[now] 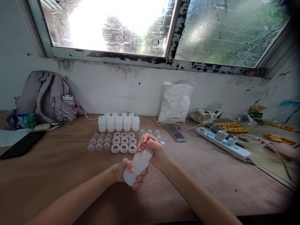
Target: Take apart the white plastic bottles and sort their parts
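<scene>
The left hand [123,169] grips a frosted bottle [139,165] around its body, thumb across the front and fingers underneath, while the right hand [156,150] closes over the bottle's top end. The bottle is held tilted above the desk [58,168], its top leaning toward one o'clock. The step in hand looks to be fitting or turning a part at that end; the next move would call for a firm left hold and the right fingers square to the neck.

Seen from the held bottle, a block of pale bottles [119,123] stands toward eleven, with rings [124,151] nearer on the same bearing, clear teats [98,145] toward ten, and see-through domes [142,132] just past twelve.

The right fingers hide the neck, so what sits there, and how far it is seated, cannot be told. They also cover some domes, whose clear walls are faint anyway. Toward three, another person's hand [282,151] is blurred and cut off by the dark edge.
</scene>
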`<state>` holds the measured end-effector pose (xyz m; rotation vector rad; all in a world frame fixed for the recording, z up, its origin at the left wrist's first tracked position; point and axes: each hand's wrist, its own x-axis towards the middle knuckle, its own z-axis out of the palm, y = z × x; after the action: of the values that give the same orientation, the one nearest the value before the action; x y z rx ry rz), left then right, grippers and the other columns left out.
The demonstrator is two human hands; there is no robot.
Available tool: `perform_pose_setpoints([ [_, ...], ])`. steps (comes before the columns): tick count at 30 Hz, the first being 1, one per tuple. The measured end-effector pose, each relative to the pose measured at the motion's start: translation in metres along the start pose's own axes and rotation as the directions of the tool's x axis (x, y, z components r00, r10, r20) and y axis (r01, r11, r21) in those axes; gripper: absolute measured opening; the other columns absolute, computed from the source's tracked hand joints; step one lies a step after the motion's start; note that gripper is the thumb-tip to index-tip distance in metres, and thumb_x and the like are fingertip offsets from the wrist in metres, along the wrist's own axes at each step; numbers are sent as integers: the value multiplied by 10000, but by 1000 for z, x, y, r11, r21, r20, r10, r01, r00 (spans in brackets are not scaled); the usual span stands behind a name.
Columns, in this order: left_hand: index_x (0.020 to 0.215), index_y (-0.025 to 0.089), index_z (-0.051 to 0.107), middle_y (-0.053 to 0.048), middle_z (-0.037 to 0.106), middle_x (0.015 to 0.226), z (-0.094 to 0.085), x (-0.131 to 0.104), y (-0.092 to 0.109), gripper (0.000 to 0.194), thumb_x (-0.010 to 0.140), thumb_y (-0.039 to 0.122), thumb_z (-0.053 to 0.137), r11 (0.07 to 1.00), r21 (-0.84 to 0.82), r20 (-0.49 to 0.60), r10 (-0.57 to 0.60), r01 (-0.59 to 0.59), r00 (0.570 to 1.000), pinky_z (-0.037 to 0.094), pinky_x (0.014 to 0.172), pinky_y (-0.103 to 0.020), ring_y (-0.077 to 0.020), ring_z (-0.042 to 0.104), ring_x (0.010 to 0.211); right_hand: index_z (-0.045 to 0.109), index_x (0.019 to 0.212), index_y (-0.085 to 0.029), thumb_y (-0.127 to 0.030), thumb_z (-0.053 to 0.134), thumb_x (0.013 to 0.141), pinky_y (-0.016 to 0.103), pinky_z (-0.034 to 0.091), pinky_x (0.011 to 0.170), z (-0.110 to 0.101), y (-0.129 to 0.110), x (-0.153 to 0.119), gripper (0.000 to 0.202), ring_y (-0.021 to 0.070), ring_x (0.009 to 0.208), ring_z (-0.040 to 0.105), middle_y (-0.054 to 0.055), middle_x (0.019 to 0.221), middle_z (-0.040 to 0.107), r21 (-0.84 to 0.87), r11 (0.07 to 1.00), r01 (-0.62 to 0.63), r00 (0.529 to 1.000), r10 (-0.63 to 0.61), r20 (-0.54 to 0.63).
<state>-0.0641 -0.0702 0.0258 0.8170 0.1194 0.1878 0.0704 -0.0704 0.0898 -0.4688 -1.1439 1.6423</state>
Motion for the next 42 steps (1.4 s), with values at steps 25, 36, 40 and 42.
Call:
perform_pose_setpoints([
  [25, 689, 125, 500, 8, 495, 592, 22, 14, -12, 210, 552, 194, 643, 837, 527, -571, 477, -147, 668, 367, 478, -243, -109, 463, 501, 524, 748, -191, -189, 646, 613, 271, 454, 612, -24, 5, 9, 182, 134, 578, 584, -36, 613, 564, -91, 995, -49, 993, 38, -116],
  [36, 745, 133, 556, -2, 525, 611, 12, 11, -9, 182, 584, 175, 629, 911, 368, -460, 351, -184, 815, 392, 478, -245, -114, 503, 475, 538, 710, -186, -151, 630, 575, 323, 442, 676, -36, 4, 14, 166, 145, 574, 570, -34, 547, 554, -67, 994, -91, 996, 92, 11],
  [40, 768, 141, 567, -1, 524, 612, 15, 8, -8, 178, 603, 184, 615, 926, 334, -433, 318, -177, 844, 407, 494, -245, -114, 505, 500, 534, 702, -188, -150, 617, 581, 325, 437, 692, -38, 5, 14, 151, 131, 567, 557, -39, 556, 545, -26, 994, -107, 993, 108, 51],
  [42, 769, 144, 569, -1, 521, 605, 17, 7, -8, 169, 611, 187, 608, 930, 322, -425, 309, -176, 851, 412, 503, -244, -115, 501, 511, 528, 681, -188, -149, 612, 572, 327, 438, 698, -39, 6, 15, 143, 124, 555, 548, -43, 553, 539, -5, 994, -108, 992, 108, 58],
])
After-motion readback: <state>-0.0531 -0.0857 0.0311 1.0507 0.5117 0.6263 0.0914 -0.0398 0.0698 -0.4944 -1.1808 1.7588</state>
